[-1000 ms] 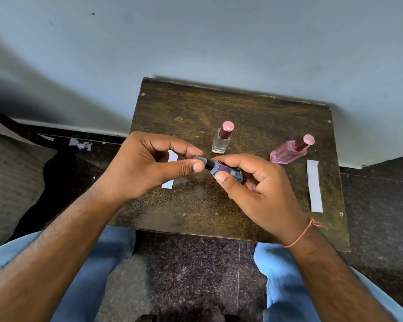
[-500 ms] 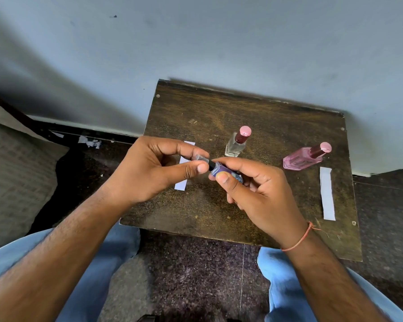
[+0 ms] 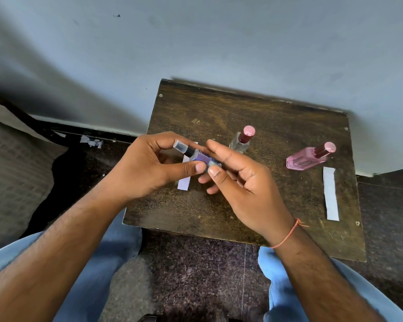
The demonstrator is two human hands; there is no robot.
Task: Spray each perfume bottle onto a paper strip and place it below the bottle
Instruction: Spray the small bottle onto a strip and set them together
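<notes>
A small purple perfume bottle (image 3: pixel 204 159) with a black collar and a clear cap is held above the wooden table (image 3: pixel 277 205) by both hands. My left hand (image 3: pixel 149 168) curls round its cap end, with the thumb pressed on the purple body. My right hand (image 3: pixel 240 180) pinches the bottle's body between forefinger and thumb. One white paper strip (image 3: pixel 184 181) lies on the table beneath my hands, partly hidden. A clear bottle with a pink cap (image 3: pixel 241 140) stands just behind my right hand. A pink bottle (image 3: pixel 306 156) sits at the right, with a second white strip (image 3: pixel 330 194) below it.
The table stands against a pale wall (image 3: pixel 219 43). Dark speckled floor (image 3: pixel 196 275) lies between my knees in blue trousers. A grey cushion (image 3: pixel 14 173) is at the left, with scraps of paper (image 3: pixel 91 141) on the floor by the wall.
My left thumb has slid from the cap onto the purple body, so the clear cap now shows. My right hand's lower fingers have loosened. The bottle stays between both hands.
</notes>
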